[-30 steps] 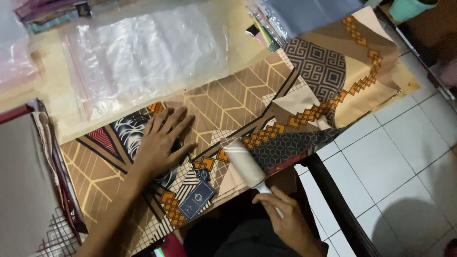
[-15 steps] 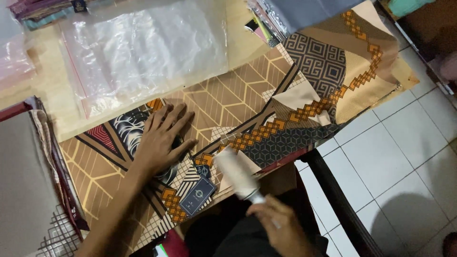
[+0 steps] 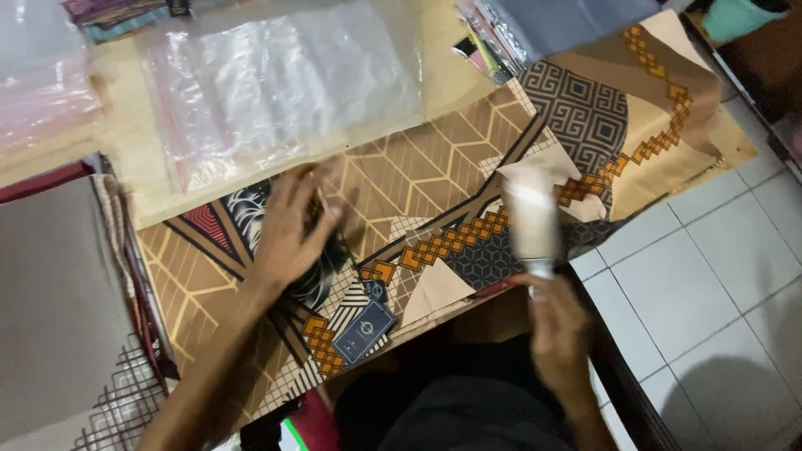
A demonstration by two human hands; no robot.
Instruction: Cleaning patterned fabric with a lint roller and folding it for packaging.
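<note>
Lint roller upright in the right hand, fist closed on its handle, over the patterned cloth; left hand flat, pressing cloth further left.

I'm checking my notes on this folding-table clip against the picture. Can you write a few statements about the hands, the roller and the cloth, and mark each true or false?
1. The right hand holds a lint roller by its handle. True.
2. The left hand rests on the clear plastic bag. False: it lies on the patterned cloth, below the bag.
3. The roller's head is over the cloth near the table's edge. True.
4. The dark blue tag is pinned under the left hand. False: it lies apart from it, nearer the person.
5. The floor at right is carpeted. False: it shows pale tiles.
</note>
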